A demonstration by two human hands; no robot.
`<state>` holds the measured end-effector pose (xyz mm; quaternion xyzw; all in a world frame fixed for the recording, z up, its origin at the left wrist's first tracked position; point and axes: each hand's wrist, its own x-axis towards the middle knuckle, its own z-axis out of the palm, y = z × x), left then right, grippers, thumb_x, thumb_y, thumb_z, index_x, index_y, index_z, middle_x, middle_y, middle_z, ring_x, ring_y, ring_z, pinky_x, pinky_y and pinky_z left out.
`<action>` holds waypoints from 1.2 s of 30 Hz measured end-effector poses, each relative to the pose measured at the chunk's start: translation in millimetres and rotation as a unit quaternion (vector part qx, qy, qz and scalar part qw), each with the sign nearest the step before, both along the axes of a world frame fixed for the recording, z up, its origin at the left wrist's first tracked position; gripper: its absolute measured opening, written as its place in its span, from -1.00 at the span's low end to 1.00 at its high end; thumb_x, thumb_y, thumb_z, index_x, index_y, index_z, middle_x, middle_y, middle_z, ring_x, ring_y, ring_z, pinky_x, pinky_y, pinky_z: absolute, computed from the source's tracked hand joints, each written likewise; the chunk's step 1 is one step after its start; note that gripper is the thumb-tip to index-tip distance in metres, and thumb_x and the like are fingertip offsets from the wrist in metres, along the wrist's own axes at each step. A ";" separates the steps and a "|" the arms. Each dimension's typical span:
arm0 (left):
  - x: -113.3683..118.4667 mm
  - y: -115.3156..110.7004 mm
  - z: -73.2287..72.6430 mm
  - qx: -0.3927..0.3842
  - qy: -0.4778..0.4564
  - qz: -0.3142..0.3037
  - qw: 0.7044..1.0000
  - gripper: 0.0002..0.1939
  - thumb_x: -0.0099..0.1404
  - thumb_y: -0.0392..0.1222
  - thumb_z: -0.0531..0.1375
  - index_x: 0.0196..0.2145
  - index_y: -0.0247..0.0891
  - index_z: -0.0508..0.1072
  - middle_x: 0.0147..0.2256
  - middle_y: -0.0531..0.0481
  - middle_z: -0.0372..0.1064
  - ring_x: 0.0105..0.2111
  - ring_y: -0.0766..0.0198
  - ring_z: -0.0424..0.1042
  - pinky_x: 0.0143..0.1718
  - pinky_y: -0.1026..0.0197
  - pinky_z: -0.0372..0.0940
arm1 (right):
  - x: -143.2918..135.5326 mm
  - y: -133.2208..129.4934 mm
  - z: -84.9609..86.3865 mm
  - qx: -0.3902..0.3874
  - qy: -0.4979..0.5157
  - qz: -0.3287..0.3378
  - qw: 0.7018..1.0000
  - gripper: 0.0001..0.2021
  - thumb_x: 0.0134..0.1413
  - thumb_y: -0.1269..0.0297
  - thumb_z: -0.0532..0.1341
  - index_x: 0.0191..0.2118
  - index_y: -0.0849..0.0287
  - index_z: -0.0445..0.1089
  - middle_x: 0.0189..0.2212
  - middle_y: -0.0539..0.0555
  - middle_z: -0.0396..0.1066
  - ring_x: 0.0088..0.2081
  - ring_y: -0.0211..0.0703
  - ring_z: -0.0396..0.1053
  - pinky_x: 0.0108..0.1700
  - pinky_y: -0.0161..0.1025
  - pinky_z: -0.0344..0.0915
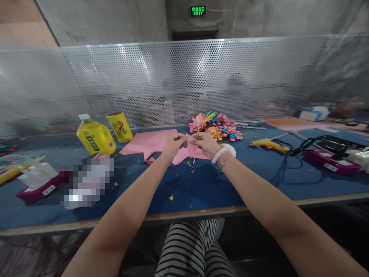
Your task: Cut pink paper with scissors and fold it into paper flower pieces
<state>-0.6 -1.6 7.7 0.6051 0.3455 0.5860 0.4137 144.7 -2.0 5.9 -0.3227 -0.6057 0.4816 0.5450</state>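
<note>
Between my two hands is a small folded piece of pink paper (190, 142), raised a little above the table. My left hand (174, 143) pinches its left edge with the fingertips. My right hand (206, 142), with a fluffy white band at the wrist, grips the paper's right side. Under and beside the hands lie pink paper pieces (181, 155) and tiny scraps. Larger pink sheets (151, 141) spread out to the left. Just behind my right hand sits a heap of colourful paper flowers (216, 126) in pink, yellow and blue.
On the left stand a yellow bottle (96, 136), a yellow can (119, 127) and a purple power strip (40, 190) with white plugs. A yellow glue gun (269, 145), cables and another purple strip (331, 161) lie right. A perforated metal screen (115, 84) runs along the back.
</note>
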 end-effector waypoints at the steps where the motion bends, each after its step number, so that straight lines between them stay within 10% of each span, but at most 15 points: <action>1: 0.8 0.7 -2.0 0.009 0.008 0.001 1.000 -0.79 -0.07 -0.11 0.22 -0.53 -0.34 0.42 -0.60 0.05 0.30 -0.58 0.44 0.25 -0.47 0.32 0.20 | -0.2 0.3 -0.1 -0.002 -0.001 0.002 1.000 -0.77 -0.45 0.38 0.30 -0.50 0.25 0.30 -0.56 -0.06 0.28 -0.52 -0.41 0.19 -0.43 -0.37 0.16; 36: 12.7 -13.0 -5.1 -0.101 0.029 -0.084 0.991 -0.74 -0.21 -0.29 0.32 -0.54 -0.35 0.32 -0.67 0.10 0.29 -0.64 0.45 0.29 -0.48 0.29 0.27 | 3.0 5.0 1.6 -0.003 0.033 -0.078 0.996 -0.73 -0.43 0.40 0.28 -0.43 0.25 0.28 -0.51 -0.02 0.31 -0.46 -0.35 0.25 -0.35 -0.31 0.23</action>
